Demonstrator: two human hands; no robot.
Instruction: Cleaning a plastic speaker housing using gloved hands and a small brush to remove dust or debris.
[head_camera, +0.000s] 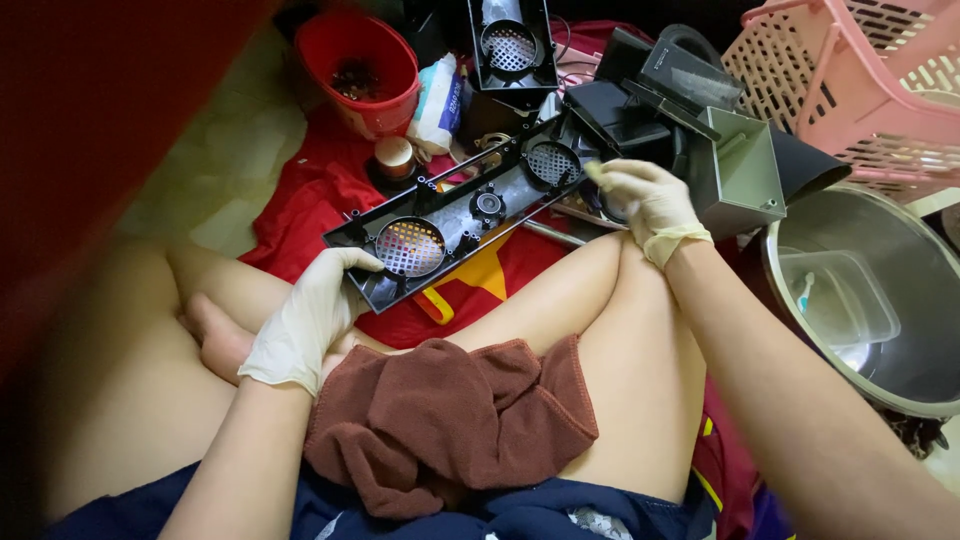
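- Left hand (312, 318), in a pale rubber glove, is clamped on the near end of a long black plastic panel (470, 215), fingers curled over its edge beside a round mesh opening (409, 247).
- The panel runs at a slant above the person's bare knees, near end low by the left hand, far end higher by the right hand.
- Right hand (645, 200), gloved as well, sits at the far end of the panel; the fingers are bunched together there, though whether they grip the panel itself I cannot tell, the far edge is hidden behind them.
- Second mesh opening (551, 163) shows on the panel just beside the right hand, with a small round hub (488, 204) between the two meshes.
- Below the panel, a brown towel (450, 420) lies rumpled on the lap.
- Under the panel, a red cloth (320, 190) covers the floor.
- Beyond the panel's near half stands a red bucket (357, 70); beyond its middle, another black mesh part (512, 45).
- Right of the panel's far end is a grey metal box (745, 170), then a large steel basin (870, 290), with a pink basket (860, 80) behind it.
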